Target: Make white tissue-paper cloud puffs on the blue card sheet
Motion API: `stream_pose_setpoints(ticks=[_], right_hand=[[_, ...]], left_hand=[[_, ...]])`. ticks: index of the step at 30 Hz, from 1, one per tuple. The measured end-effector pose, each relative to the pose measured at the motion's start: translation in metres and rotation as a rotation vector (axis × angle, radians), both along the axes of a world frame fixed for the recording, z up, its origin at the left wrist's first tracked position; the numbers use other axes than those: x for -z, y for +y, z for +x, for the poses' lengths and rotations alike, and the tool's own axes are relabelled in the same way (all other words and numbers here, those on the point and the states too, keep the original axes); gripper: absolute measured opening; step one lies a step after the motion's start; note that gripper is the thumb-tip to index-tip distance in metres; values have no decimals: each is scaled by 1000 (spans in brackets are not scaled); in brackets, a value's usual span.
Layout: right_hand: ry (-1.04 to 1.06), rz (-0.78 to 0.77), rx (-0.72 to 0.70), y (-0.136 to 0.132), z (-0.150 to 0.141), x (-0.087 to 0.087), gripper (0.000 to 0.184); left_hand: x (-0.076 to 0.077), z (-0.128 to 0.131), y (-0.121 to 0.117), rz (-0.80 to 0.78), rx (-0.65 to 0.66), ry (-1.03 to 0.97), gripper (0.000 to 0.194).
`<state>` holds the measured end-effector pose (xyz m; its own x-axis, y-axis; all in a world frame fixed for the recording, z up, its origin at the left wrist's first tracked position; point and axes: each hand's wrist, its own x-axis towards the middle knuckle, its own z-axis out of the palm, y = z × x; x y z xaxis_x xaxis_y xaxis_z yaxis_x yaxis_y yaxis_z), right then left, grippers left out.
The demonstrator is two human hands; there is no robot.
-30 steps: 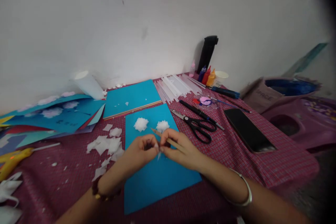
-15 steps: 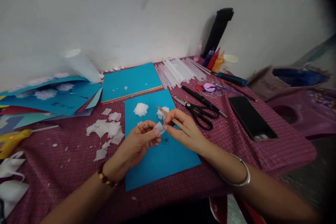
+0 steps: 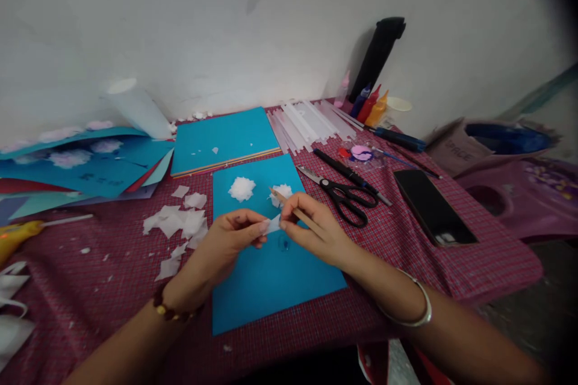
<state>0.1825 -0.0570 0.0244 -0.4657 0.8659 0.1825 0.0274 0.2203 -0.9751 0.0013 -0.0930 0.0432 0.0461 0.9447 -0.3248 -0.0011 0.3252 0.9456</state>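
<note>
My left hand (image 3: 237, 237) pinches one edge of a small white tissue paper piece (image 3: 273, 225). The fingers of my right hand (image 3: 316, 228) close on the paper's other edge and also hold a pencil (image 3: 307, 220), slanting up to the left. Both hands are over a blue sheet (image 3: 253, 295). On that sheet sit two ruffled white paper puffs, one at the left (image 3: 241, 189) and one at the right (image 3: 280, 195), the latter partly behind the pencil. A clear glue blob (image 3: 283, 243) lies just below my right fingertips.
Loose white paper squares (image 3: 174, 222) lie left of the sheet. A yellow glue gun (image 3: 20, 234) is at the far left. Black scissors (image 3: 345, 195), a black pen (image 3: 338, 165) and a phone (image 3: 433, 207) lie to the right. Behind are stacked blue sheets (image 3: 226, 135) and glue sticks (image 3: 311, 123).
My left hand has shifted slightly left, away from the right fingers, so the tissue piece now spans between both hands. The pencil stays in my right hand.
</note>
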Motion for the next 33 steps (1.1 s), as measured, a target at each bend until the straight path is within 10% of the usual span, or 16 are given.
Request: stream_pose_setpoints(ticks=[8,16,24,33], right_hand=[[-41,116,49,6,20,-22,7],[-52,136,69,7,29,-31,9],[-38,157,-13,9,27,-29,9],[147,-206,-132,21,29,-22,12]], left_hand=[[-9,-10,12,347,189,539,10],[17,-2,15,1020,452,1022,19],[17,5,15,713,149,913,18],[38,3,-3,741,439,838,17]])
